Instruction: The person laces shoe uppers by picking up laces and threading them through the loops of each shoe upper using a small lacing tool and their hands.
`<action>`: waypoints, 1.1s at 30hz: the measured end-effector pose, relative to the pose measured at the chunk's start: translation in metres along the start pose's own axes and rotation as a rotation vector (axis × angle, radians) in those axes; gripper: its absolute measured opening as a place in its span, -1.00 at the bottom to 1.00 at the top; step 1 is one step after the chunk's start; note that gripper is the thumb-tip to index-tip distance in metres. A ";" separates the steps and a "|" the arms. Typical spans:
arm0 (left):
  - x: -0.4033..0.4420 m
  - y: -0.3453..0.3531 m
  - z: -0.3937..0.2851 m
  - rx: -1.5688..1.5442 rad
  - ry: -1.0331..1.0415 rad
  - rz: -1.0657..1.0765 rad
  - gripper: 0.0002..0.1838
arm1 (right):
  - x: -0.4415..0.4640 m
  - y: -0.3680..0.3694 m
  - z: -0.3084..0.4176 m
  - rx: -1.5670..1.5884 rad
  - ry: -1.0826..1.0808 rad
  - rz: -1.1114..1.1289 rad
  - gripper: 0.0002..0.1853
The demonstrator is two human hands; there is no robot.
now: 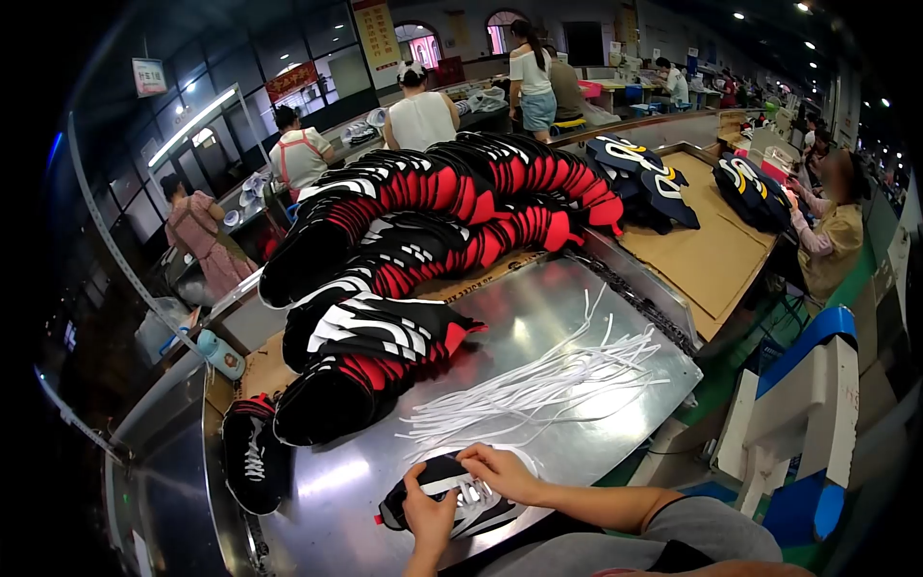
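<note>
"What's the biggest thing from where you're standing?"

"The metal table (pixel 510 303). Call its middle the clock's centre, twelve at the far edge. Rows of red, black and white shoe uppers (pixel 409 207) curve over it from nine o'clock round to twelve, packed against one another."

"And beyond it?"

"A cardboard-covered bench (pixel 687 274) out at one to two o'clock, with dark uppers (pixel 639 183) stacked on it. A co-worker (pixel 832 236) sits past that, around two."

"Closer in?"

"A spread of loose white laces (pixel 548 385), tangled, between two and three. A laced black shoe (pixel 258 466) sits alone at eight, beside the uppers. The one being handled, a black-and-white shoe (pixel 495 516), lies on its own at six, toe towards four."

"How are the hands?"

"Both bare, both on that shoe. The left hand (pixel 430 512) grips it near the opening, thumb and forefinger spread. The right hand (pixel 495 471) is curled, fingertips together at the far side; I can't tell whether they pinch anything."

"Anything small?"

"A light-blue bottle (pixel 221 354) towards ten, past the uppers, and white lacing (pixel 473 497) across the handled shoe, partly hidden by the fingers."
</note>
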State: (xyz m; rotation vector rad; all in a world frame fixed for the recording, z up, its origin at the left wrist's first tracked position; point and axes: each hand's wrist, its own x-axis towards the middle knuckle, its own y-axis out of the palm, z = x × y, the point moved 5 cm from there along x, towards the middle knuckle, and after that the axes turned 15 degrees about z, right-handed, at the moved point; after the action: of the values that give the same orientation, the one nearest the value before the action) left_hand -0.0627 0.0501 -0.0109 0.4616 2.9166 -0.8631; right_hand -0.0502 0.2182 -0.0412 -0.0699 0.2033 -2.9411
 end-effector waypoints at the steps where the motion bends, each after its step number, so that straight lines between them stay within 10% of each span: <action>1: 0.004 0.000 0.005 0.073 0.080 0.047 -0.28 | -0.001 -0.003 -0.001 0.042 -0.035 -0.042 -0.70; 5: -0.010 -0.004 0.008 -0.584 0.008 0.533 -0.29 | -0.007 -0.014 0.011 0.135 -0.030 -0.111 -0.74; 24: 0.001 -0.006 0.027 -0.439 -0.020 0.364 -0.42 | 0.007 0.002 0.021 -0.355 -0.006 0.479 -0.78; 33: 0.003 -0.007 0.022 -0.549 -0.082 0.411 -0.44 | 0.001 0.002 0.037 -0.491 -0.372 0.312 -0.86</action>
State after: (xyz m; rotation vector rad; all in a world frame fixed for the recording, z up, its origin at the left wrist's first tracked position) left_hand -0.0679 0.0329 -0.0261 0.8880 2.6649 -0.0235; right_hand -0.0483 0.2108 -0.0049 -0.5876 0.7883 -2.4474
